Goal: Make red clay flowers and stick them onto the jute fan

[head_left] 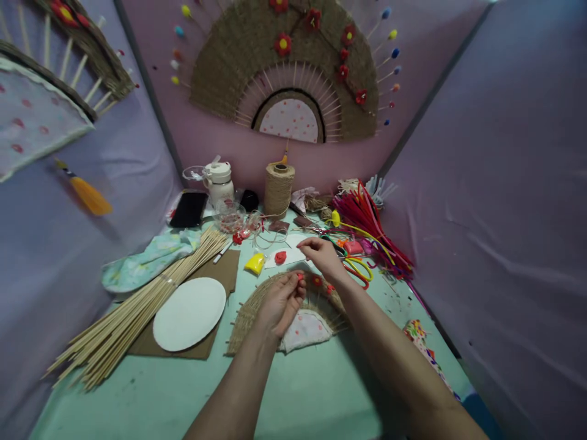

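My left hand (pixel 283 302) is closed in a pinch on a small piece of red clay (pixel 300 277), above a twine-wrapped fan (pixel 250 315) lying on the table. Small red flowers (pixel 317 280) sit along the fan's upper band, and a white dotted half-round cloth (pixel 306 330) fills its base. Farther forward, my right hand (pixel 321 253) pinches with thumb and forefinger; whatever is between them is too small to make out. Just beyond the hands, a lump of red clay (pixel 280 258) rests on a white strip (pixel 270 264), beside a yellow clay packet (pixel 255 263).
At left, a bundle of thin sticks (pixel 137 311) and a white oval board (pixel 190 315) lie over cardboard (pixel 229 269). A twine spool (pixel 279 189) and white bottle (pixel 219 180) stand at the back. Scissors (pixel 360 269) and red pipe cleaners (pixel 367 220) lie right.
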The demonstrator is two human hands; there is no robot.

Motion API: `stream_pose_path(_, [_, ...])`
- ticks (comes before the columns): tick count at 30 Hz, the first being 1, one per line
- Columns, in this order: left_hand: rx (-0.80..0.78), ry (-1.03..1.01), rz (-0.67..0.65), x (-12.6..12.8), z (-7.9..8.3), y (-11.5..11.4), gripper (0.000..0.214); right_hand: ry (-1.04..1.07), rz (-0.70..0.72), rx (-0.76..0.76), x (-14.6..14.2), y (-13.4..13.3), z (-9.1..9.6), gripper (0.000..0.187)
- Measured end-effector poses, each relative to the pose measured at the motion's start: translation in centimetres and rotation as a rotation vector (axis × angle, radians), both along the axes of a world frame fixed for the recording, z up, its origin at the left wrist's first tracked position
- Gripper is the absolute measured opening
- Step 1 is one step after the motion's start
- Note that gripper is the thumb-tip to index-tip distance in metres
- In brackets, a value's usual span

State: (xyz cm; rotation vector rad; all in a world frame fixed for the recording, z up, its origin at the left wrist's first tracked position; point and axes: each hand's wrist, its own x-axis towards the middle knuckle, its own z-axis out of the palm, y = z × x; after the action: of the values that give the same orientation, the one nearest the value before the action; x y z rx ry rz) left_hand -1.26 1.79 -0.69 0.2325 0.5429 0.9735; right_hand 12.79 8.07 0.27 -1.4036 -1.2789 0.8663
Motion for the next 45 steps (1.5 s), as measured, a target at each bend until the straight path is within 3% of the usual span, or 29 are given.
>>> stream_pose_path(7, [-0.178, -0.101, 0.077, -0.3, 0.2, 0.5, 0.024, -0.097, 0.115, -0.04, -1.7, 2.4, -1.6, 0.014])
stream_pose_path(13, [-0.249, -0.128, 0.158, -0.5, -0.1, 0.8, 0.024, -0.134, 0.151, -0.003, -1.9, 1.0, -0.4, 0.02])
stream_pose_path(17, [-0.223, -0.113, 0.154, -0.4, -0.7, 0.8, 0.019, -0.121, 0.169, 0.028, -2.0, -2.3, 1.1, 0.022])
stream_pose_path(19, [-0.211, -0.116, 0.151, -0.4, -1.0, 0.8, 0.016, -0.152, 0.153, 0.112, -2.1, -4.0, 1.5, 0.018])
stream_pose_path(22, [-0.172, -0.121, 0.151, -0.2, -1.4, 0.8, 0.013, -0.272, 0.124, 0.28, -2.3, -6.0, 1.4, 0.011])
stream_pose_path(25, [-0.114, -0.133, 0.149, 0.0, -1.5, 0.8, 0.012, -0.354, 0.123, 0.347, -2.5, -7.1, 0.9, 0.012])
stream_pose_path(40, [0.016, -0.034, 0.065, 0.2, -1.1, 0.1, 0.022, -0.526, 0.079, 0.361, -1.9, -7.6, 0.0, 0.007])
stream_pose_path(45, [0.158, 0.213, 0.064, 0.3, -0.7, -0.3, 0.036, -0.671, 0.059, 0.422, -1.7, -7.7, 0.0, 0.008])
